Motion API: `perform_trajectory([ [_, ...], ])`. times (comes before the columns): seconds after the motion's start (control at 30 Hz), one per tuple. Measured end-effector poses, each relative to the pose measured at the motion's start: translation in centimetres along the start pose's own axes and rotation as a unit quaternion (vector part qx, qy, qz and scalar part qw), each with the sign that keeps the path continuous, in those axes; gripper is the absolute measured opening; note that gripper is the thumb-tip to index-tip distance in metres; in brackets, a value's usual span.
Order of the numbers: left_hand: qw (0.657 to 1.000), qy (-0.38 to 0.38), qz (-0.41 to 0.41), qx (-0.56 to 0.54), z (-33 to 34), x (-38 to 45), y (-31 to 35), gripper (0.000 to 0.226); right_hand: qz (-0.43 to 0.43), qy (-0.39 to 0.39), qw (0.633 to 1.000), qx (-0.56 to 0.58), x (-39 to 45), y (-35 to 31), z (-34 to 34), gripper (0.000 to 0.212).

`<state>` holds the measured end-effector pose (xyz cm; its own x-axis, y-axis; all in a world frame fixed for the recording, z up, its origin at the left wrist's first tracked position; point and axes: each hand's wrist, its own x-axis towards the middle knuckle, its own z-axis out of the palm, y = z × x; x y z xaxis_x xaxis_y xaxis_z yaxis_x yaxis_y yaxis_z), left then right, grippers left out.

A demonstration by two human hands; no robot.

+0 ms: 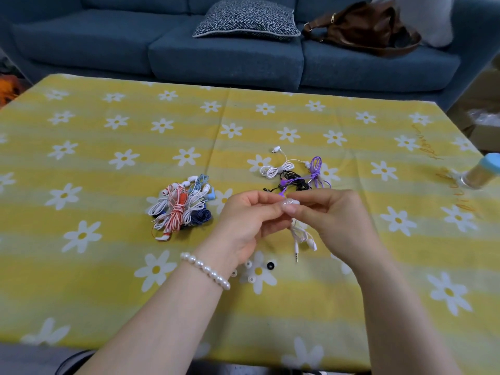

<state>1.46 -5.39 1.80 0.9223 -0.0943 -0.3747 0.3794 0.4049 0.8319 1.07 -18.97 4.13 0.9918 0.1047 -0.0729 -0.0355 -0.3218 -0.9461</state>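
Observation:
My left hand (247, 217) and my right hand (332, 215) meet above the table's middle, fingertips together. Both pinch a white earphone cable (301, 235), whose coil, earbuds and jack plug hang below the hands. A pile of bundled earphones (181, 208) in red-white, white, blue and navy lies to the left. Behind the hands lie a white earphone set (278, 167), a black one (293, 181) and a purple one (315, 170). Several loose ear tips, white ones (248, 264) and a black one (270, 265), lie under my left wrist.
The table carries a yellow daisy-print cloth (108, 163). A clear jar with a blue lid (481, 171) lies near the right edge. A blue sofa (216, 52) with a patterned cushion (246, 18) and a brown bag (365, 28) stands behind the table.

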Motion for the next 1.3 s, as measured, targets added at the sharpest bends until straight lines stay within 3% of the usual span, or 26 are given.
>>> perform_trajectory([
  [0.2,0.998,-0.053,-0.040,-0.024,-0.6,-0.5,1.6,0.007,-0.036,0.036,0.996,0.066,0.1,0.0,0.0,0.015],
  [0.27,0.996,-0.026,-0.009,0.086,-1.6,-0.5,2.1,0.005,-0.037,0.067,0.993,0.087,0.3,0.1,-0.3,0.012],
  [0.3,0.977,0.005,0.021,0.214,-2.3,-0.4,2.1,0.008,-0.035,0.077,0.991,0.102,0.3,0.1,-0.4,0.010],
  [0.37,0.869,0.043,0.052,0.489,-3.6,-0.2,1.8,0.015,-0.031,0.086,0.987,0.134,0.2,0.0,-0.6,0.009],
  [0.4,0.815,0.038,0.038,0.576,-3.9,-0.3,1.5,0.017,-0.029,0.090,0.985,0.147,0.2,-0.1,-0.7,0.009],
  [0.47,0.754,0.004,-0.004,0.657,-4.1,-0.3,0.7,0.022,-0.022,0.101,0.981,0.164,0.2,0.0,-0.8,0.009],
  [0.7,0.680,-0.013,-0.022,0.733,-3.6,0.3,-1.2,0.016,-0.006,0.139,0.969,0.202,0.5,0.3,-0.9,0.013],
  [0.83,0.669,-0.011,-0.026,0.742,-3.5,0.7,-1.9,0.016,-0.008,0.134,0.970,0.202,0.5,0.4,-0.9,0.009],
  [0.93,0.680,-0.015,-0.017,0.733,-3.6,0.8,-2.0,0.015,-0.006,0.122,0.974,0.192,0.4,0.3,-0.8,0.005],
  [1.0,0.722,-0.004,0.013,0.692,-3.7,0.7,-1.5,0.015,-0.007,0.118,0.974,0.193,0.4,0.3,-0.8,0.005],
  [1.07,0.832,0.014,0.046,0.553,-3.3,0.3,-0.4,0.013,-0.008,0.116,0.974,0.196,0.3,0.3,-0.7,0.006],
  [1.13,0.959,-0.005,0.056,0.277,-2.4,-0.6,1.3,0.011,-0.008,0.108,0.971,0.213,0.3,0.2,-0.7,0.005],
  [1.17,0.989,-0.030,0.043,0.141,-1.9,-1.1,2.0,0.011,-0.011,0.100,0.968,0.228,0.3,0.0,-0.6,0.005],
  [1.23,0.998,-0.062,0.012,-0.019,-1.2,-1.9,2.8,0.012,-0.019,0.072,0.961,0.266,0.1,-0.1,-0.6,0.021],
  [1.3,0.994,-0.071,0.001,-0.088,-0.9,-2.1,3.0,0.015,-0.030,0.040,0.956,0.288,0.1,-0.1,-0.5,0.037],
])
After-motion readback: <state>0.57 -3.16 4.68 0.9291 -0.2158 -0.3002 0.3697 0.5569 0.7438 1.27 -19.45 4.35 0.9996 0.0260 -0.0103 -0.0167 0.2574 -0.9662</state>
